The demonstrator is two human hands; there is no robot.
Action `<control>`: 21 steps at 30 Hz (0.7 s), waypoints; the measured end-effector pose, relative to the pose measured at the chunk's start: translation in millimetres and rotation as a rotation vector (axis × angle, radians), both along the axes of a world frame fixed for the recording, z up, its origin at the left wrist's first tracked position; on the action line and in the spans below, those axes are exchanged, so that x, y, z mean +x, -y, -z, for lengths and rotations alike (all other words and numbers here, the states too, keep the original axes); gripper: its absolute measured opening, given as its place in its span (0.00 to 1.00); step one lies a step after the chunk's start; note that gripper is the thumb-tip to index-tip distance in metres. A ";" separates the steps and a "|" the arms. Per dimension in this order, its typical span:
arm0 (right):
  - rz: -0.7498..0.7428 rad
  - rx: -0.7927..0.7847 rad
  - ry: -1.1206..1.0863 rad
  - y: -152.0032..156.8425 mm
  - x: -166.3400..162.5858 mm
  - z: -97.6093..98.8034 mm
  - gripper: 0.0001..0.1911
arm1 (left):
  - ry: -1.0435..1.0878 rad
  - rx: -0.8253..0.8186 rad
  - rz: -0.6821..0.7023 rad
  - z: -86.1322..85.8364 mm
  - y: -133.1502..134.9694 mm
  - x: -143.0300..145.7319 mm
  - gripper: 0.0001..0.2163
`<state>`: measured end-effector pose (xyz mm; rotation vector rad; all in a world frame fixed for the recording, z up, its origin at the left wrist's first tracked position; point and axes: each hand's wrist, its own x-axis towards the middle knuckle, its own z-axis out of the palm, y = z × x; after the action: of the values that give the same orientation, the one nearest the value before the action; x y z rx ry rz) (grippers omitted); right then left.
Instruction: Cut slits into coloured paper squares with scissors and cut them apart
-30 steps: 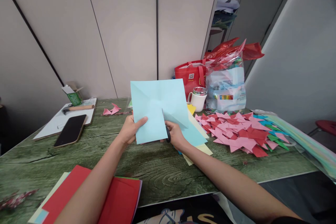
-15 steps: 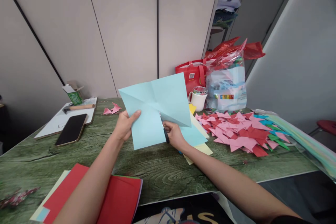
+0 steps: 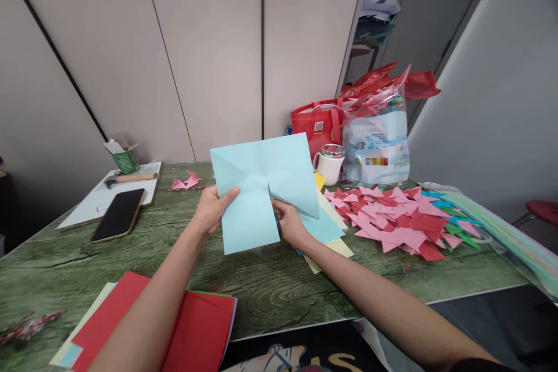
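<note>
A creased light-blue sheet of paper (image 3: 248, 215) is held up over the table, with a slit running from its lower edge toward the middle. My left hand (image 3: 212, 207) pinches its left side, thumb in front and fingers behind. In my right hand (image 3: 288, 222) are dark-handled scissors (image 3: 278, 224), their blade in the slit near the sheet's centre. The right part of the sheet bends away past my right hand. More light-blue and pale-yellow sheets (image 3: 335, 247) lie on the table behind that hand.
Red sheets (image 3: 203, 325) are stacked at the front left. A phone (image 3: 118, 215) and a hammer (image 3: 133, 177) lie farther left. Many pink and red paper pieces (image 3: 392, 218) are heaped on the right, in front of a white mug (image 3: 330, 165) and a plastic bag (image 3: 377, 145).
The blue sheet has shifted slightly right and down, and its tilt has lessened. The scissors have turned a little, with less of their handle showing beside my right hand.
</note>
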<state>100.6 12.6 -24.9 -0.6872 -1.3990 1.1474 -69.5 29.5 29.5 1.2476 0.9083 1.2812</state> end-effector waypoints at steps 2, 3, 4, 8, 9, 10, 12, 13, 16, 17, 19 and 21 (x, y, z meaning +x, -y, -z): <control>0.013 -0.008 0.010 -0.6 0.3 1.2 0.11 | -0.006 0.004 -0.007 -0.7 0.4 0.4 0.13; 0.017 -0.010 0.012 -0.8 0.5 1.7 0.11 | -0.008 0.006 -0.010 -1.1 0.4 0.6 0.13; 0.018 -0.009 0.013 -0.9 0.6 2.1 0.10 | -0.010 0.008 -0.012 -1.3 0.4 0.8 0.13; 0.017 -0.002 0.015 -0.8 0.7 2.8 0.09 | -0.012 0.018 -0.008 -0.9 0.1 0.8 0.12; 0.018 -0.004 0.017 -0.7 0.7 2.7 0.09 | -0.015 0.021 -0.009 -0.6 0.1 0.7 0.13; 0.021 -0.007 0.020 -0.7 0.6 2.6 0.09 | -0.017 0.025 -0.012 -0.3 0.1 0.6 0.13; 0.026 -0.017 0.021 -0.4 0.4 2.0 0.09 | -0.022 0.032 -0.021 -0.1 0.3 0.4 0.13; 0.028 -0.020 0.020 -0.1 0.4 1.6 0.09 | -0.023 0.035 -0.026 -0.3 0.5 0.5 0.13; 0.026 -0.016 0.006 0.9 0.2 0.1 0.08 | -0.028 0.033 -0.028 -1.7 1.2 0.8 0.14; 0.023 -0.012 -0.001 1.2 0.2 -0.3 0.08 | -0.031 0.031 -0.027 -2.2 1.5 1.0 0.14; 0.014 -0.005 -0.015 1.7 0.1 -1.0 0.07 | -0.034 0.026 -0.028 -3.1 2.1 1.3 0.14; 0.006 -0.001 -0.023 1.8 0.0 -1.2 0.08 | -0.028 0.024 -0.028 -3.3 2.3 1.3 0.14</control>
<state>100.6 10.8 -23.7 -0.6768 -1.3758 1.1480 -68.2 27.2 32.8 1.2783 0.9362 1.3024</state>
